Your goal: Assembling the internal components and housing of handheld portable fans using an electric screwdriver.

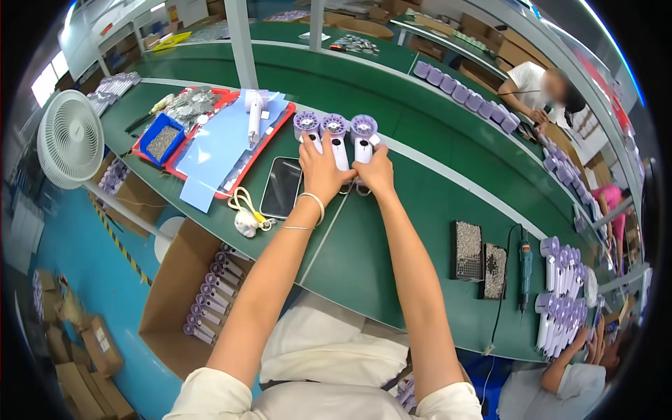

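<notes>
Three purple-and-white handheld fans stand side by side on the green bench, round heads pointing away from me. My left hand lies over the handles of the left handheld fan and the middle handheld fan, its fingers and thumb around them. The palm hides part of the left handle. My right hand grips the handle of the right handheld fan from its right side. Wrist straps show below the handles. Beside my left wrist lies a dark-screened phone.
Left are a red tray with blue sheets and another fan, a blue screw bin and a corded charm. Right are screw trays, an electric screwdriver and stacked fans. A carton of fans stands below. Co-workers sit nearby.
</notes>
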`<state>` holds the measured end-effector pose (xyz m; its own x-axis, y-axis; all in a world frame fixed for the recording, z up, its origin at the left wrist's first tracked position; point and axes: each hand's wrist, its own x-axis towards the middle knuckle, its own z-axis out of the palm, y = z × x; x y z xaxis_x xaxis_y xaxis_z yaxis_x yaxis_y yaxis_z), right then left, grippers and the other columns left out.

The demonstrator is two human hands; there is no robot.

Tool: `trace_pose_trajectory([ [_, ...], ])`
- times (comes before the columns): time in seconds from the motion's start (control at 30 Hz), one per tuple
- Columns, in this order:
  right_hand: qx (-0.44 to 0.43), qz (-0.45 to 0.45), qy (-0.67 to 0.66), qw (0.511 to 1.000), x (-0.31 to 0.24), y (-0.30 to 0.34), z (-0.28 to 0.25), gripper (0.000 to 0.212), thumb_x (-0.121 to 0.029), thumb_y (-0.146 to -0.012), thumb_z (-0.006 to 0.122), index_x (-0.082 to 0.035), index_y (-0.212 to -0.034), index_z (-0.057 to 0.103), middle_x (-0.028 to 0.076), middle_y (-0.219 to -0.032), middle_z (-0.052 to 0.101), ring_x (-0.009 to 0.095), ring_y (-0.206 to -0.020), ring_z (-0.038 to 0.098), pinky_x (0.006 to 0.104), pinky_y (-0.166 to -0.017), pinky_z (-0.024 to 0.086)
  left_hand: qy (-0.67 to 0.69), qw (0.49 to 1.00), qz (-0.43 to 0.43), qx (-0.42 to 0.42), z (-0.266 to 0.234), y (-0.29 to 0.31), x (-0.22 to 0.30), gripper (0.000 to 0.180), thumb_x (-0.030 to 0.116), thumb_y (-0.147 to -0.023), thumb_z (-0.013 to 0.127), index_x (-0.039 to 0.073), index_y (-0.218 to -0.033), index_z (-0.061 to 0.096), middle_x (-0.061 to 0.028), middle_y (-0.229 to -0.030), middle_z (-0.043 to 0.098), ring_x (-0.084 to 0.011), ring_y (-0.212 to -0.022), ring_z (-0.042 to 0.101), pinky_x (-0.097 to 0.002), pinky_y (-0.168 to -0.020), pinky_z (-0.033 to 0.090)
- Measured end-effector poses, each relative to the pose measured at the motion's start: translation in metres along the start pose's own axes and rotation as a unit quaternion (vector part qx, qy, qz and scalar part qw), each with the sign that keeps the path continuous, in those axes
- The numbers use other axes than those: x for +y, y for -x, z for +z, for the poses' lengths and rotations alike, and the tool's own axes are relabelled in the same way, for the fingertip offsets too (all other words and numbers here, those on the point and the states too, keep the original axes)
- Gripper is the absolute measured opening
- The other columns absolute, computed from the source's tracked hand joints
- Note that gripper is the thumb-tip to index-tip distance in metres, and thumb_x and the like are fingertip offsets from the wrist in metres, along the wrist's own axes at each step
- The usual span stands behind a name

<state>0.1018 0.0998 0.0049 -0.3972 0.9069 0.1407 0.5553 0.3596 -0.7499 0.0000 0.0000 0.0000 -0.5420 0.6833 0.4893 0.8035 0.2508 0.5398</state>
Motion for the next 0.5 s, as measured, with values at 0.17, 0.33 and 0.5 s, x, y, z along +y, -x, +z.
trace_pose_trajectory([
  [0.17, -0.022, 0.068, -0.079, 0.994, 0.008, -0.018, -0.007, 0.07, -0.039, -0.062, 0.079, 0.009, -0.107, 0.056, 0.027, -0.101, 0.067, 0.039, -0.095, 0.067, 0.0425, -0.084, 0.053, 0.206, 0.971, -0.108, 0.058, 0.023, -0.005, 0.008, 0.112, 0.032, -0.056, 0.089, -0.004, -0.142, 0.029, -0.0355, -0.143, 0.028, -0.0499, -0.133, 0.028, -0.0509, -0.11, 0.028],
  [0.33, -0.095, 0.102, -0.309, 0.941, 0.021, -0.012, 0.0, 0.047, -0.01, -0.069, 0.082, 0.004, -0.109, 0.062, 0.013, -0.102, 0.068, 0.023, -0.085, 0.067, 0.0355, -0.075, 0.053, 0.426, 0.831, -0.354, 0.045, 0.016, -0.013, 0.0, 0.086, 0.003, -0.071, 0.077, -0.009, -0.139, 0.026, -0.0197, -0.113, 0.063, -0.025, -0.091, 0.067, -0.0362, -0.074, 0.055],
  [0.5, -0.17, 0.073, -0.449, 0.874, 0.008, 0.005, -0.001, 0.049, -0.002, -0.069, 0.08, 0.003, -0.112, 0.059, 0.012, -0.104, 0.068, 0.023, -0.088, 0.068, 0.0358, -0.077, 0.054, 0.606, 0.728, -0.318, 0.052, 0.013, 0.002, 0.01, 0.035, -0.004, -0.07, 0.073, -0.003, -0.103, 0.06, -0.0123, -0.092, 0.068, -0.0242, -0.08, 0.068, -0.0374, -0.068, 0.055],
])
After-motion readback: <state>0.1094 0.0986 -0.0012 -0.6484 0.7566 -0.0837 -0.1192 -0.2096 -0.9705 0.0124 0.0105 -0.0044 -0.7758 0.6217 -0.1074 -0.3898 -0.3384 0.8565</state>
